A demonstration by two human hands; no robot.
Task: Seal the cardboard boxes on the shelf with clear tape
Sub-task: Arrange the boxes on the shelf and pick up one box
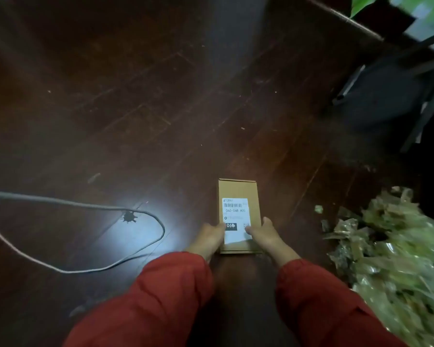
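Observation:
A small brown cardboard box (237,190) with a white shipping label (235,209) on top lies over the dark wooden floor, lid closed. My left hand (208,237) grips its near left side, thumb on the label. On the near right side my right hand (266,235) grips it the same way, thumb on the label and fingers round the edge. Both arms wear red sleeves. No tape roll is in view.
A grey cable (145,236) loops across the floor at the left, beside a bright light patch. A heap of crumpled clear and brown tape scraps (386,251) lies at the right. A dark bag (381,96) and black frame legs stand at the upper right.

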